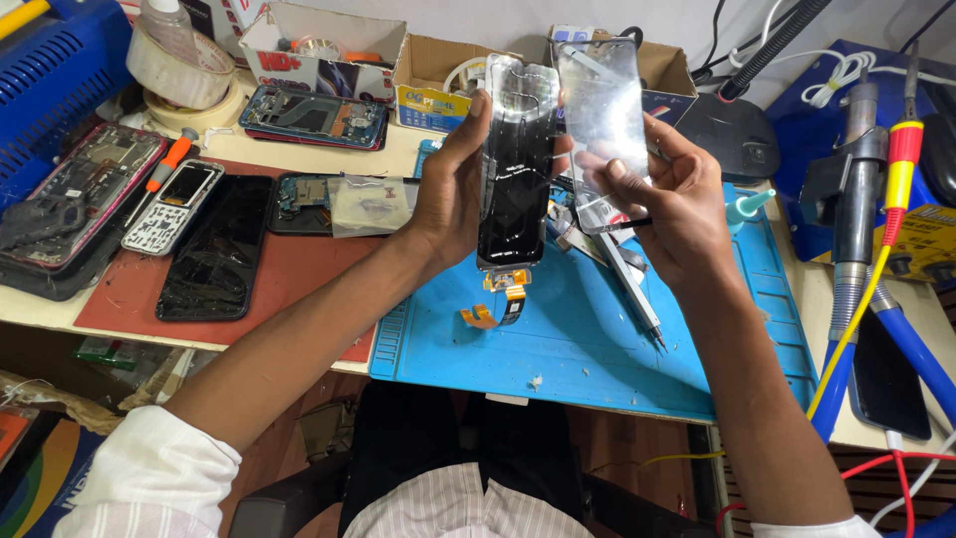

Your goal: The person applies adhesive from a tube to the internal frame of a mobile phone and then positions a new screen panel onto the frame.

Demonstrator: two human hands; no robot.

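Note:
My left hand (453, 194) holds a black phone display panel (513, 169) upright by its left edge, an orange flex ribbon (503, 299) dangling from its bottom. My right hand (662, 199) holds a clear, shiny glass sheet (602, 115) beside the panel, thumb on its face. The sheet tilts away to the right and stands apart from the panel at the top. Both are held above a blue work mat (588, 339).
Tweezers (632, 284) lie on the mat under my right hand. On the red mat (289, 274) at left lie a dark phone screen (209, 249), a keypad phone (174, 204) and opened phone bodies (70, 194). Tape rolls, cardboard boxes, and a soldering stand (856, 199) ring the bench.

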